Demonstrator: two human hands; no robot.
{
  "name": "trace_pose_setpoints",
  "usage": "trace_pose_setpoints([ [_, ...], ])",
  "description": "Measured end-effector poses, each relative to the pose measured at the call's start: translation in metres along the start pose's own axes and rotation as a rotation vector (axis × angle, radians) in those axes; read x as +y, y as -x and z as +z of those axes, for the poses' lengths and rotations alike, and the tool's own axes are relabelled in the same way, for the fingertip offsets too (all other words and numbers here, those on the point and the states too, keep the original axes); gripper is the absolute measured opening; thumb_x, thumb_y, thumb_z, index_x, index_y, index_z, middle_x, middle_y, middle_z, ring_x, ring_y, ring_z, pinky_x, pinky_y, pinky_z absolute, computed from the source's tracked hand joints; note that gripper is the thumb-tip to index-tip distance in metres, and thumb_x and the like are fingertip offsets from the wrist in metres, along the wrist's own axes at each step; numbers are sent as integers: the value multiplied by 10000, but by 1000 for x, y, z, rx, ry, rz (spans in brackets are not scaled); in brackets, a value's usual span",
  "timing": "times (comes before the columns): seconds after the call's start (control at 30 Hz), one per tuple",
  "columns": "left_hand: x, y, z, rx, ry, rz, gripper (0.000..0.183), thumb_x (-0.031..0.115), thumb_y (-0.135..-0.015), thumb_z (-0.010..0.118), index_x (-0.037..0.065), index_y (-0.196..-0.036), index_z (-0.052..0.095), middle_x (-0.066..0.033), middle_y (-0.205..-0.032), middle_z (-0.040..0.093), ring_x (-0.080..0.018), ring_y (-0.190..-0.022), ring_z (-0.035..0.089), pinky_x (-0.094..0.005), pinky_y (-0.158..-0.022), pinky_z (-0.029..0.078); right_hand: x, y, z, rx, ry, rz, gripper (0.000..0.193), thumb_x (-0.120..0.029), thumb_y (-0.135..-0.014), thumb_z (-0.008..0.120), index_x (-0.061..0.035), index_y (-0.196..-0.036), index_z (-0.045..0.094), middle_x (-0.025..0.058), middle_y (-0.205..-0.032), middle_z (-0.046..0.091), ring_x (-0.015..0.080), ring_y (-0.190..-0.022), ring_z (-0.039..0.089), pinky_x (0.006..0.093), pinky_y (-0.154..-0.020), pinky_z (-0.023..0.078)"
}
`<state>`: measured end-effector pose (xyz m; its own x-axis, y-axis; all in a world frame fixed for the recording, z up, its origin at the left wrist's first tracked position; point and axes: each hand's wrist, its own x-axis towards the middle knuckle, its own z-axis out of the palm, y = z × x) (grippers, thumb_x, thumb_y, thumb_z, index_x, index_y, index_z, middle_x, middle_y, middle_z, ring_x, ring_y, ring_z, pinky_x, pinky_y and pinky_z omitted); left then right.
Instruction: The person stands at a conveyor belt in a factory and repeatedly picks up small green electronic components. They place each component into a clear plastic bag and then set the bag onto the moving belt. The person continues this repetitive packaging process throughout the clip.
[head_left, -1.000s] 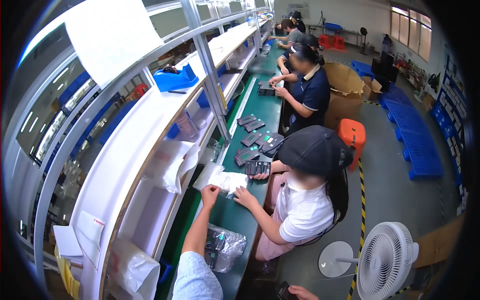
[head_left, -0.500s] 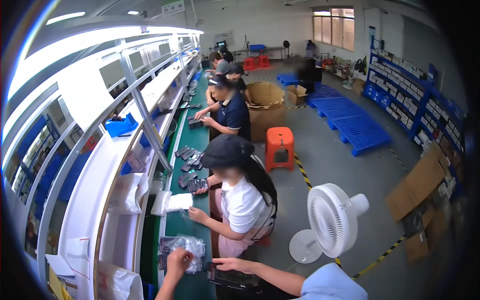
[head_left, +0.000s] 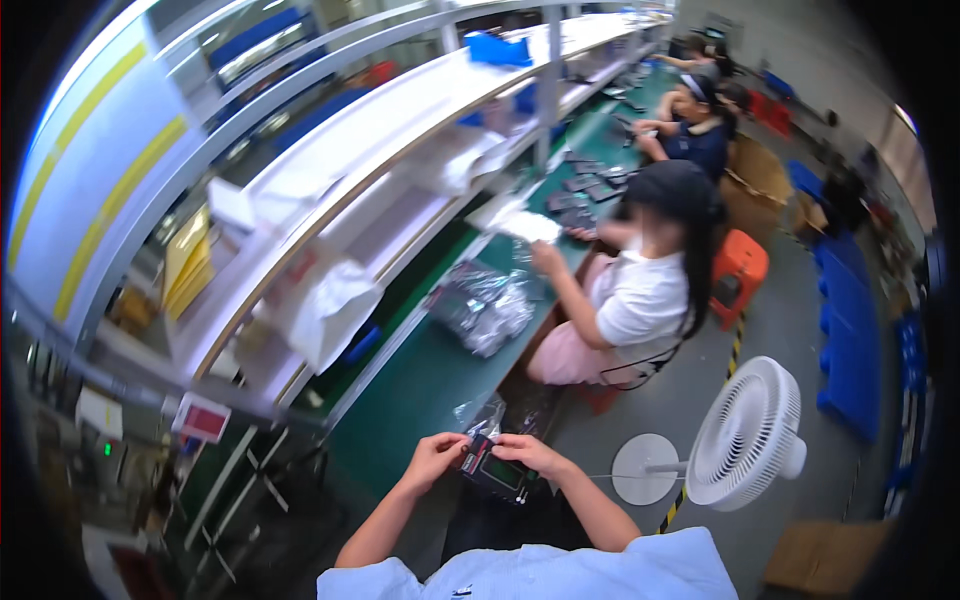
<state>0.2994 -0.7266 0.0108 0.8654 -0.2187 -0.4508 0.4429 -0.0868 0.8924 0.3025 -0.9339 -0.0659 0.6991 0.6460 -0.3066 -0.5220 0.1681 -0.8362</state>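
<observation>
At the near edge of the green bench (head_left: pixel 385 415), in front of my body, both my hands hold one flat black package with a dark window and a bit of red print (head_left: pixel 500 478). My left hand (head_left: pixel 435 460) pinches its left upper corner. The fingers of my right hand (head_left: pixel 528 454) close on its upper edge. Crumpled clear plastic (head_left: pixel 484 415) lies just beyond the package; whether it is joined to it I cannot tell. Farther along the bench is a heap of clear-bagged dark packages (head_left: pixel 480 305).
A co-worker in a white shirt (head_left: pixel 640 300) sits at the bench, a hand by a stack of white bags (head_left: pixel 532 226). Dark packages (head_left: pixel 590 185) lie beyond. Shelving (head_left: pixel 400 225) runs along the left. A white fan (head_left: pixel 745 435) and an orange stool (head_left: pixel 738 275) stand right.
The view has swung left and down. My hands, earlier apart with the left by the bagged heap and the right on a dark package, now meet on one package before me.
</observation>
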Motion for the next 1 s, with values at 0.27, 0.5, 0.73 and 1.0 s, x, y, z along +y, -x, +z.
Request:
trace_pose_setpoints([
  [0.27, -82, 57, -25, 413, 764, -6, 185, 5, -763, 627, -16, -941, 579, -98, -845, 620, -163, -774, 612, -261, -718, 508, 19, -19, 63, -133, 106, 119, 340, -212, -863, 549, -42, -1156, 516, -22, -1004, 560, 60, -918, 501, 219, -825, 393],
  [0.5, -116, 90, -68, 589, 909, 121, 154, 14, -784, 601, 10, -935, 575, -100, -861, 617, -164, -758, 607, -264, -703, 503, 37, -52, 113, -180, 189, 202, 428, -227, -863, 549, -18, -1226, 460, 42, -1080, 551, 111, -993, 491, 253, -884, 378],
  [0.73, -130, 122, -122, 741, 464, 253, 210, 7, -783, 601, -26, -988, 565, -61, -851, 605, -114, -799, 581, -232, -730, 482, 41, -90, 167, -279, 206, 347, 532, -229, -848, 561, -31, -1301, 365, 40, -1082, 550, 112, -993, 486, 242, -902, 350],
  [1.0, -157, 151, -177, 706, 271, 264, 187, -5, -757, 621, -20, -941, 589, -57, -823, 610, -96, -759, 579, -215, -711, 475, 58, -133, 218, -326, 223, 417, 614, -225, -846, 556, 7, -1333, 263, 115, -1053, 573, 148, -981, 533, 255, -876, 385],
])
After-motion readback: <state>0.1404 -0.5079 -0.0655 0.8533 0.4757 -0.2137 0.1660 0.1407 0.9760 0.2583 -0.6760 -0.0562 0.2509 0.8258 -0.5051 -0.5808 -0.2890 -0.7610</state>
